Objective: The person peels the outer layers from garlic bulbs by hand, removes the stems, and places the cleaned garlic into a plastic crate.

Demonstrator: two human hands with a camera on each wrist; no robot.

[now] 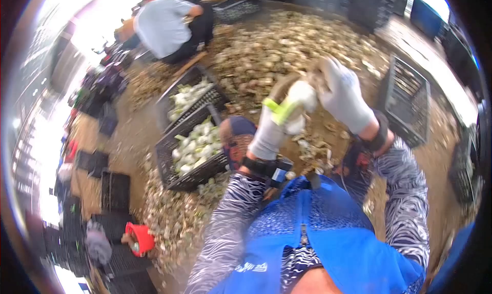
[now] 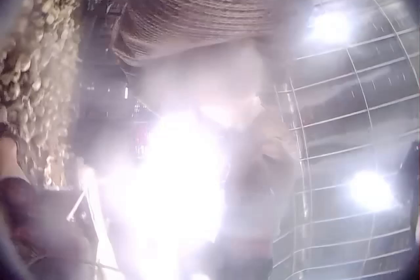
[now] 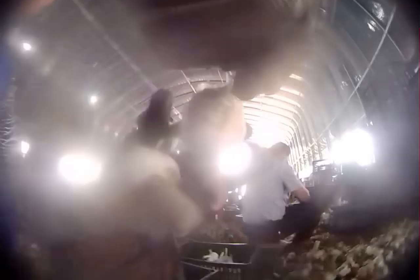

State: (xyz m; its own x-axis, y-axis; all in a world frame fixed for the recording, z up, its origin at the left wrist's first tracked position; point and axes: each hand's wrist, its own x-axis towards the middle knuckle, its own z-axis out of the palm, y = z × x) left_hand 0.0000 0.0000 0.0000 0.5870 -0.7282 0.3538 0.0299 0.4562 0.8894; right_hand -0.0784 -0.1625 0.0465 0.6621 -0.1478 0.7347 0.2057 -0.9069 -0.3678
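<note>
Both hands wear pale gloves with brownish finger areas and are raised together over the floor. In the head view my left hand (image 1: 271, 122) holds a white bulb (image 1: 302, 96) that looks like garlic. A yellow-green strip (image 1: 279, 111) runs across that hand beside the bulb. My right hand (image 1: 344, 91) is bent close to the bulb's right side, its fingertips blurred; I cannot tell whether they pinch something. Glare and blur cover most of both wrist views, where the ribbed glove (image 2: 210, 14) of the left hand and the dark glove (image 3: 216, 17) of the right fill the top.
A wide heap of garlic bulbs (image 1: 266, 53) spreads ahead. Two black crates of white bulbs (image 1: 200, 145) stand at left, another black crate (image 1: 405, 102) at right. A person (image 1: 166, 25) squats beyond the heap. Loose peelings (image 1: 174, 227) and a red bucket (image 1: 141, 238) lie lower left.
</note>
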